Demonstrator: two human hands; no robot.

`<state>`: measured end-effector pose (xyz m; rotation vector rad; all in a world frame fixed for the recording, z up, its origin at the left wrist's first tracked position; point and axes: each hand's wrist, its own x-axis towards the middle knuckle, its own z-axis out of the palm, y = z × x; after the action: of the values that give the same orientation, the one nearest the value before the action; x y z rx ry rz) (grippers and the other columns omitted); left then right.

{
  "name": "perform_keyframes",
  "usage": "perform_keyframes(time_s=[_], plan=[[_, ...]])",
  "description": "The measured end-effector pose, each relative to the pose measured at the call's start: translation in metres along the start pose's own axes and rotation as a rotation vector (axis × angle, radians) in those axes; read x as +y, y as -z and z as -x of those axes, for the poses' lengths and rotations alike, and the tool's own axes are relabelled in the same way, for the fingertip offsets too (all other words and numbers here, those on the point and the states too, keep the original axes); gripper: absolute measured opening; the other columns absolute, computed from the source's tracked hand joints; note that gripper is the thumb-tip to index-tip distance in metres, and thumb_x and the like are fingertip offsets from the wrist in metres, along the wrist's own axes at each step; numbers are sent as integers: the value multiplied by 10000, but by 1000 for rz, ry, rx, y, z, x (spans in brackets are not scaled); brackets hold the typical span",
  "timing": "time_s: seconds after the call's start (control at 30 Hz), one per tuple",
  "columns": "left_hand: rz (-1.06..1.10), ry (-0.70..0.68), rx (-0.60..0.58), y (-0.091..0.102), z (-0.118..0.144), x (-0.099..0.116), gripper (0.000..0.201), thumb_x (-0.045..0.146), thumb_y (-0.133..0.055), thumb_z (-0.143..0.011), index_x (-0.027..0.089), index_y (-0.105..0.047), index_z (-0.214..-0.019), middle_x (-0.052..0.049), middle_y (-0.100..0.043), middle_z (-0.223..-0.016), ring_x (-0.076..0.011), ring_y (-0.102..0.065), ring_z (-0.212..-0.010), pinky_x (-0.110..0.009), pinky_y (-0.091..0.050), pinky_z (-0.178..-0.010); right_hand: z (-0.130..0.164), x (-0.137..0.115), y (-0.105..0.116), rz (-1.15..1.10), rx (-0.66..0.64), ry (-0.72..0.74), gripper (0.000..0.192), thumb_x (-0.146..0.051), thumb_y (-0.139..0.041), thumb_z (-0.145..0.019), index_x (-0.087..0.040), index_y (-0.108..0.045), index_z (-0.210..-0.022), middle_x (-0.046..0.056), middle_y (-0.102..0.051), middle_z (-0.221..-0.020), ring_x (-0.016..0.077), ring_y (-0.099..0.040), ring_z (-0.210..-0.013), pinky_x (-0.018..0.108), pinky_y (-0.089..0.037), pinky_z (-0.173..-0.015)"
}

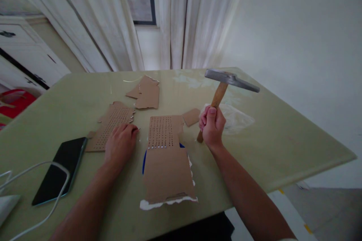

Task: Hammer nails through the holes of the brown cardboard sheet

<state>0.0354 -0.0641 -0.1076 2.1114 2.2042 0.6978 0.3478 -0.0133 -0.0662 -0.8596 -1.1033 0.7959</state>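
Forearms reach in from the near edge of the desk (283,147), both bare and angled inward. Near that edge lies a torn cardboard sheet (166,165) with rows of punched holes across its far half, a blue thing just showing beneath it. At the near left corner a dark phone (60,169) lies flat with a white cable (42,188) looping over it. The left hand (121,144) rests palm down, fingers loosely curled, their tips pinching what looks like a small nail, touching the desk between the sheet and a second perforated cardboard piece (111,128). The right hand (212,125) is closed in a fist around the wooden handle of a hammer (226,83), whose metal head is raised above the desk right of the sheet. Farther off lie cardboard scraps (147,94). Beyond the far edge hang pale curtains (186,19) against a plain wall.
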Motion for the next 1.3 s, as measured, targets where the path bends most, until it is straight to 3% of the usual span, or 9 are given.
perform_keyframes(time_s=[0.2,0.37,0.5,0.6,0.73,0.8,1.0,1.17,1.3], plan=[[275,64,145,2,-7,3,268,431,-557,-987,211,-709,-963,-182,-745,-1057,-399,-681,-1069,-643,-542,-1058,0,0,0,-14,-13,-9,544,-759,-627,-1037,-272,-494,-834,-101,-380,-612,82,-314,-442,218,-264,-379],[714,161,203,17,-1,30,401,520,-686,-982,182,-721,-1195,-96,-807,-1033,-230,-755,-881,-397,-638,-854,0,3,0,24,-14,-26,539,-767,-587,-1049,-276,-490,-849,-101,-380,-618,86,-322,-446,227,-277,-397],[938,121,202,32,16,58,273,442,-827,-909,201,-762,-1020,-52,-840,-936,-197,-790,-822,-342,-661,-812,1,5,-1,49,3,-20,546,-774,-566,-1054,-276,-484,-847,-97,-379,-612,93,-335,-463,230,-280,-415],[960,27,173,48,20,73,201,407,-824,-937,220,-753,-941,-42,-855,-916,-203,-812,-845,-323,-662,-791,1,5,-2,69,6,-25,551,-782,-543,-1058,-276,-478,-849,-93,-379,-615,97,-342,-473,231,-284,-424],[856,-171,-106,65,8,86,187,413,-791,-988,233,-810,-940,-47,-859,-897,-198,-791,-809,-303,-629,-741,1,4,-2,78,7,-28,552,-790,-535,-1055,-280,-465,-856,-91,-383,-617,101,-354,-481,229,-292,-429],[824,-231,-150,67,4,90,186,402,-784,-987,237,-827,-914,-42,-849,-853,-189,-764,-763,-289,-593,-694,1,4,-2,79,8,-25,547,-785,-538,-1057,-280,-469,-858,-91,-383,-617,100,-348,-478,230,-288,-427],[829,-174,-65,53,14,85,176,405,-800,-977,249,-865,-928,-33,-864,-870,-190,-773,-752,-296,-588,-692,1,5,-1,65,11,-35,523,-760,-547,-1066,-280,-477,-870,-96,-383,-617,94,-328,-460,234,-282,-419],[795,-266,-45,51,17,78,96,324,-813,-980,318,-909,-978,-4,-862,-858,-166,-730,-714,-275,-561,-650,2,2,-3,75,-2,-31,533,-761,-553,-1065,-276,-479,-855,-89,-403,-623,94,-364,-473,234,-304,-428],[809,-304,-50,53,14,82,96,350,-826,-972,320,-906,-927,-15,-874,-862,-188,-722,-707,-342,-597,-721,3,2,-2,76,-5,-27,540,-765,-558,-1064,-273,-488,-854,-85,-409,-620,96,-377,-478,236,-303,-429]])
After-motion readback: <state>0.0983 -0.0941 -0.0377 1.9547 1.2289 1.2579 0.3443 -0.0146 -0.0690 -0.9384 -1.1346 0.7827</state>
